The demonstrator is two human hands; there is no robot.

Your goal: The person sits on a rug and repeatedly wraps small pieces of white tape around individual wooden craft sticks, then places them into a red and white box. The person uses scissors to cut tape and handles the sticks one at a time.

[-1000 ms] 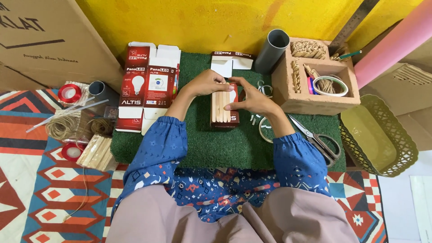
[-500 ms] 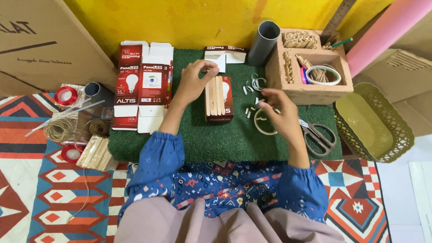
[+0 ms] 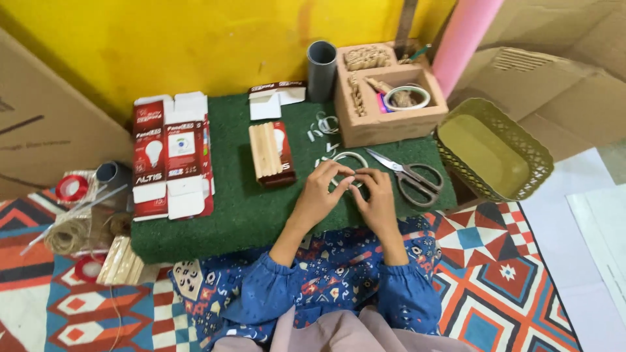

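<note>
The clear tape ring [image 3: 350, 168] is lying flat on the green desk [image 3: 228, 208], directly under both grips. The left hand [image 3: 324, 189] and right hand [image 3: 376, 192] are pinching its near edge together, equally close; the scissors [image 3: 411, 177] are lying just right.

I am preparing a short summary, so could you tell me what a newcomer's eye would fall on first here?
Both hands, left hand and right hand, meet over a white tape ring on the green mat. Just right of them lie scissors, and to the left a small box topped with wooden sticks.
</note>
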